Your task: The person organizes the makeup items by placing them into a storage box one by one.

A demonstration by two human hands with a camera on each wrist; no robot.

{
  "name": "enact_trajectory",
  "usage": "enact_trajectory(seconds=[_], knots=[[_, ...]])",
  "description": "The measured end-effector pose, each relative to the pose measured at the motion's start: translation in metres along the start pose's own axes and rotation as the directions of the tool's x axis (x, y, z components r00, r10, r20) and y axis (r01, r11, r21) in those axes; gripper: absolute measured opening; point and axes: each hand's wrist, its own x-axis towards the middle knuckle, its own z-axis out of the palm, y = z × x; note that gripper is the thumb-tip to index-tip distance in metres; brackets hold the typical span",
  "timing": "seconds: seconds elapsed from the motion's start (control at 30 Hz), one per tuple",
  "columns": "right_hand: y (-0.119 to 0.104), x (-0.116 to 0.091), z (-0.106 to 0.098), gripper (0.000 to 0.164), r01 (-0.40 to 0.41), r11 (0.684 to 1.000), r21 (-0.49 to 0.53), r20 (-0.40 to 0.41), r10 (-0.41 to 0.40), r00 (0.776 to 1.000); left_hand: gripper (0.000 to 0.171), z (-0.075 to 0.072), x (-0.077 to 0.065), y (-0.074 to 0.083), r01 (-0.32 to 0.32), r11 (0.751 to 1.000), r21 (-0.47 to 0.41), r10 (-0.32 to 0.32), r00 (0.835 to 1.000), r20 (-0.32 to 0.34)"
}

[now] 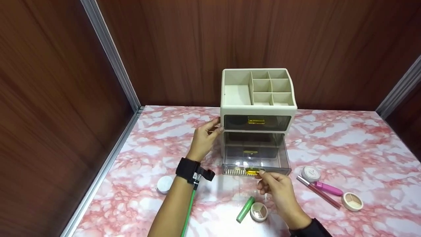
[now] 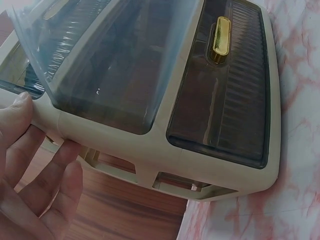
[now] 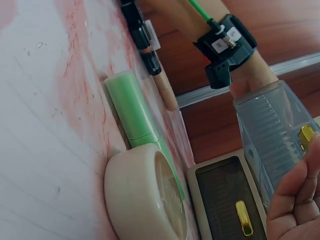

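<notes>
A cream makeup organizer (image 1: 259, 108) with smoky drawers stands on the marbled table. Its middle drawer (image 1: 283, 154) is pulled out, and the inside looks bare. My right hand (image 1: 278, 189) pinches the gold handle (image 1: 252, 171) on that drawer's front between thumb and finger. At the organizer's left side my left hand (image 1: 204, 138) holds the frame, thumb on the front edge and fingers along the side, as the left wrist view shows (image 2: 40, 170). The top drawer (image 1: 240, 122) is closed. Below the pulled-out one, the bottom drawer (image 2: 220, 100) is closed too.
Near my right hand lie a green tube (image 1: 245, 209) and a round palette (image 1: 259, 211). Farther right are a white jar (image 1: 310, 173), a pink tube (image 1: 329, 188), a dark red stick (image 1: 324, 196) and another palette (image 1: 352, 201). A white round item (image 1: 165, 184) sits left.
</notes>
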Motion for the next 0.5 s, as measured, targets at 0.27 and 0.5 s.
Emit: enact_trajectory(seconds=[0.27, 0.5], knots=[[0.001, 0.002, -0.008, 0.033, 0.046, 0.990, -0.132, 0.100, -0.033, 0.994, 0.041, -0.001, -0.002, -0.002, 0.013, 1.000, 0.006, -0.013, 1.000, 0.006], [-0.013, -0.008, -0.006, 0.028, 0.120, 0.965, -0.231, 0.211, -0.071, 0.975, 0.041, 0.000, -0.001, -0.001, 0.016, 1.000, -0.006, -0.016, 1.000, 0.004]])
